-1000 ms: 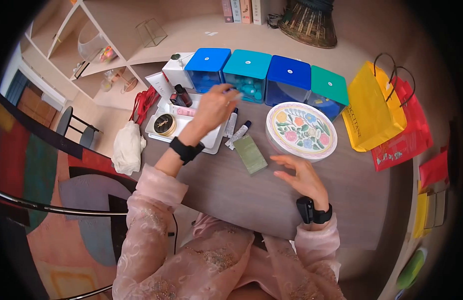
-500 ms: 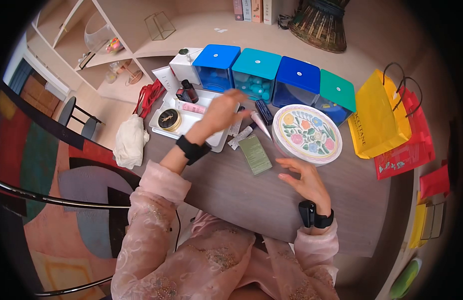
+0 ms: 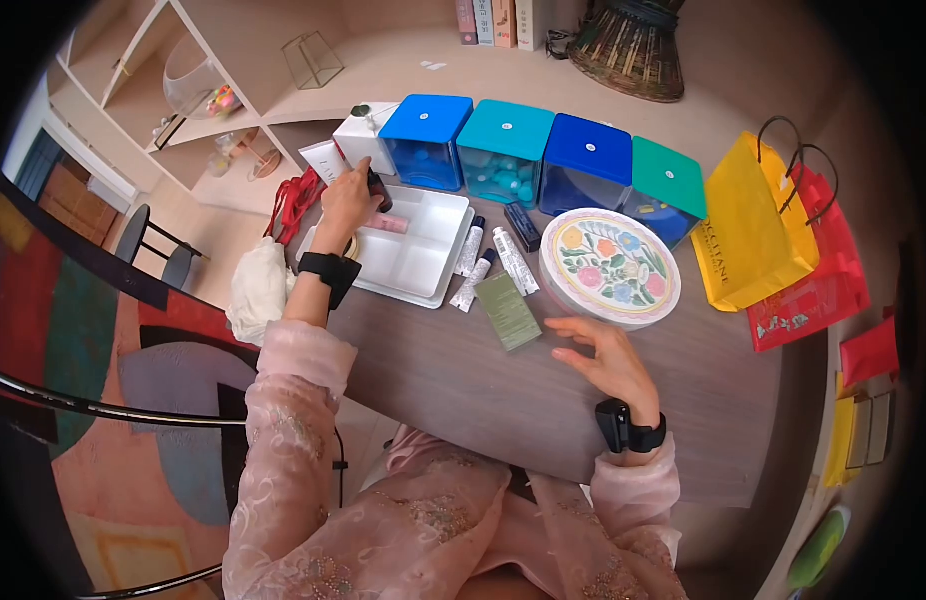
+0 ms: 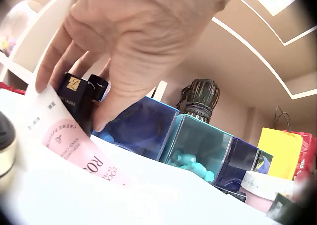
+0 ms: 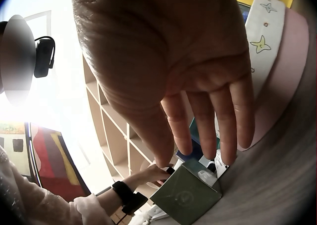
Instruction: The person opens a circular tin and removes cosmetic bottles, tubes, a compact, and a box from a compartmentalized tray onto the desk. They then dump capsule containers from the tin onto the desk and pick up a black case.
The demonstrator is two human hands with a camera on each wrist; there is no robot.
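In the head view my left hand (image 3: 349, 208) reaches over the back left of a white divided tray (image 3: 438, 283). Its thumb and fingers close around a small black cosmetic item (image 4: 74, 102) with a gold emblem, in the left wrist view. A dark capped bottle (image 4: 98, 87) stands right beside that item. The pink-and-white hand cream tube (image 4: 74, 141) lies in front of them, in the tray. My right hand (image 3: 609, 360) hovers with relaxed fingers, holding nothing, near a green box (image 3: 508, 312) and a round flower-patterned box (image 3: 611, 265).
Three slim tubes (image 3: 514, 262) and a dark blue box (image 3: 523, 227) lie between tray and round box. Several blue and green lidded bins (image 3: 501, 130) line the back. Yellow bag (image 3: 753, 230) stands right; white cloth (image 3: 259, 290) and red straps (image 3: 299, 200) lie left.
My left hand has swung left from the tray's right side to its back left corner. A dark blue box and another tube now lie beside the round box. My right hand has barely moved.
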